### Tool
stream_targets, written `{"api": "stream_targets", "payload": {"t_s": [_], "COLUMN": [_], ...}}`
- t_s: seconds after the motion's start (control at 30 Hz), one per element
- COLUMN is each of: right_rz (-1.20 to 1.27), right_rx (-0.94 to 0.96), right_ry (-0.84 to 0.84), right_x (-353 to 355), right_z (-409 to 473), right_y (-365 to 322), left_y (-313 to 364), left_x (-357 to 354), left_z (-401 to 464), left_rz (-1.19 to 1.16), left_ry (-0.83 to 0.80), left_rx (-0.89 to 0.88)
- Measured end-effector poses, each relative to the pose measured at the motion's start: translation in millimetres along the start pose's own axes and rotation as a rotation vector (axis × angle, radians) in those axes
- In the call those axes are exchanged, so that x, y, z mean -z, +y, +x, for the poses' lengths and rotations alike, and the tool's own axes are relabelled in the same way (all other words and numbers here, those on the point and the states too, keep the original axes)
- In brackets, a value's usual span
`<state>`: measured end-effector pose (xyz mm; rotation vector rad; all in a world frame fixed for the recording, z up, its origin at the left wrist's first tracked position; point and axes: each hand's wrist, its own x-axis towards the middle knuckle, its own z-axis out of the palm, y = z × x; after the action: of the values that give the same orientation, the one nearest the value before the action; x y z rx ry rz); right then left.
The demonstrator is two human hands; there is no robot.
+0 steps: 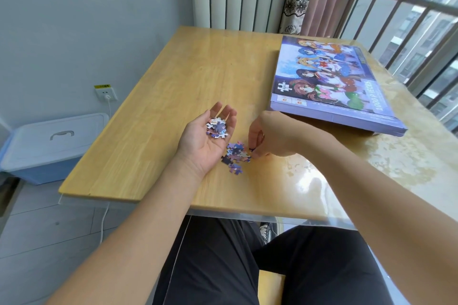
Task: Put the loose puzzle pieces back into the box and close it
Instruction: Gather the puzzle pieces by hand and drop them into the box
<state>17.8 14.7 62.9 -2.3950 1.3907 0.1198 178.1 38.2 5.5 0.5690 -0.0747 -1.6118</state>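
Left hand (208,141) cupped like a tray, cradling gathered pieces (217,127); right hand (269,137) fingers pinch one from the counter pile (235,156), box (334,82) waiting at 2 o'clock.

pieces (236,156) on table (158,116), box (332,86) right-behind.

Head-worn wide-angle view, looking forward and down.

The single camera sits above the seated person's lap and faces the table (173,86) from its near edge, close enough that both forearms fill the lower frame. The wide lens bends the edges, taking in the wall at left and the window railing (409,22) at right.
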Motion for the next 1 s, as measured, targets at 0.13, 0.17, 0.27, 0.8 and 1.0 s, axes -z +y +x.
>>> {"api": "stream_targets", "payload": {"t_s": [0.13, 0.17, 0.27, 0.8, 1.0], "right_rz": [-0.023, -0.025, -0.001, 0.501, 0.058], "right_rx": [0.036, 0.042, 0.069, 0.061, 0.027], "right_ry": [-0.026, -0.018, 0.001, 0.425, -0.025], "right_x": [1, 0, -2, 18, -7], "right_z": [1, 1, 0, 21, 3], "right_y": [-2, -2, 1, -25, -12], "left_y": [-2, -1, -1, -2, 0], "left_x": [-1, -1, -1, -2, -5], "left_z": [0, 0, 0, -3, -1], "left_rz": [0.004, 0.008, 0.022, 0.046, -0.049], "left_ry": [0.004, 0.001, 0.003, 0.052, 0.031], "left_rx": [-0.002, -0.003, -0.005, -0.023, -0.047]}}
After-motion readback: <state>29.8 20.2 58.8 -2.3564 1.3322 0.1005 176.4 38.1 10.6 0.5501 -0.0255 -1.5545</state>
